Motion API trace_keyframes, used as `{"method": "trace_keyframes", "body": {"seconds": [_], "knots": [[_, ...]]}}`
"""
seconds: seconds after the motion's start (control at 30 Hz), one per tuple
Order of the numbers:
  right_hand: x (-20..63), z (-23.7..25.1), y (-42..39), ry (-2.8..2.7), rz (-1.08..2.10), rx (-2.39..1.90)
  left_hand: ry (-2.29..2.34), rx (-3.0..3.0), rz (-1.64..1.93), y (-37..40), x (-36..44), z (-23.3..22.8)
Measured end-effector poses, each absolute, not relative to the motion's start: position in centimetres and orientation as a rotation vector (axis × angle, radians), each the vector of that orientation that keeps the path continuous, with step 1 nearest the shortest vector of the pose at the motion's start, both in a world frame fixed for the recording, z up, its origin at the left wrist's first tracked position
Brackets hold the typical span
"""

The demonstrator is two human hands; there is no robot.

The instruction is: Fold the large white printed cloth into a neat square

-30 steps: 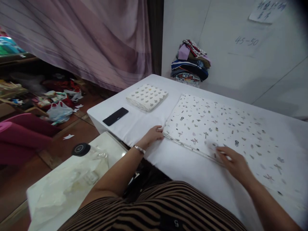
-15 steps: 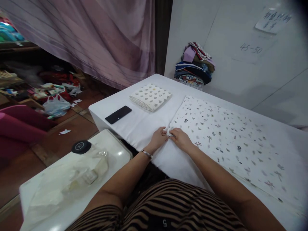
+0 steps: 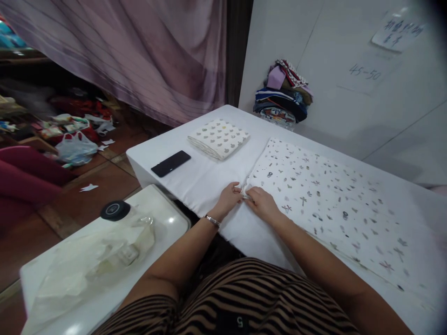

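Note:
A white cloth (image 3: pixel 314 195) printed with small plants and figures lies spread flat on the white-covered table (image 3: pixel 206 181). My left hand (image 3: pixel 229 201) and my right hand (image 3: pixel 262 203) meet at its near left corner. Both pinch the cloth's edge there, fingertips almost touching. Farther back lies a folded cream cloth (image 3: pixel 220 138) with grey motifs, apart from my hands. A black phone (image 3: pixel 171 164) rests to its left near the table's edge.
At lower left, a white stool-like surface (image 3: pixel 146 197) holds a black round lid (image 3: pixel 115 210) and a clear plastic bag (image 3: pixel 84 270). Folded clothes (image 3: pixel 282 95) are stacked by the wall. A pink curtain (image 3: pixel 167 60) hangs behind; bags (image 3: pixel 77 148) litter the floor.
My hands stay at the cloth's corner, with only a slight shift of the fingers. The whole view has moved a little; the cloths and phone lie as before.

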State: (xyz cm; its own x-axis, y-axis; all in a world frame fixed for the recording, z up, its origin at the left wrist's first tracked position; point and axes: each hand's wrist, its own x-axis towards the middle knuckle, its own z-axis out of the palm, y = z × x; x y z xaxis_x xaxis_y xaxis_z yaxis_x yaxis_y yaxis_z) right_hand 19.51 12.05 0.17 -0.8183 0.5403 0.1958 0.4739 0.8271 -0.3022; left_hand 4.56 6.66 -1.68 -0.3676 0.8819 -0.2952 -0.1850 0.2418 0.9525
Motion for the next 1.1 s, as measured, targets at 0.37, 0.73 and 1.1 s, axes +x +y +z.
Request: {"method": "trace_keyframes", "body": {"seconds": [0.37,0.73,1.1], "knots": [[19.4,-0.7,12.8,-2.523,0.682,-0.89,1.341,0.667,1.385,5.8,4.3,-1.4],[19.4,-1.0,12.9,-2.325,0.759,-0.911,1.253,0.596,1.409,5.8,4.2,-1.4],[19.1,-1.4,12.3,-2.378,0.614,-0.894,1.355,0.596,1.355,6.1,4.5,-1.2]]}}
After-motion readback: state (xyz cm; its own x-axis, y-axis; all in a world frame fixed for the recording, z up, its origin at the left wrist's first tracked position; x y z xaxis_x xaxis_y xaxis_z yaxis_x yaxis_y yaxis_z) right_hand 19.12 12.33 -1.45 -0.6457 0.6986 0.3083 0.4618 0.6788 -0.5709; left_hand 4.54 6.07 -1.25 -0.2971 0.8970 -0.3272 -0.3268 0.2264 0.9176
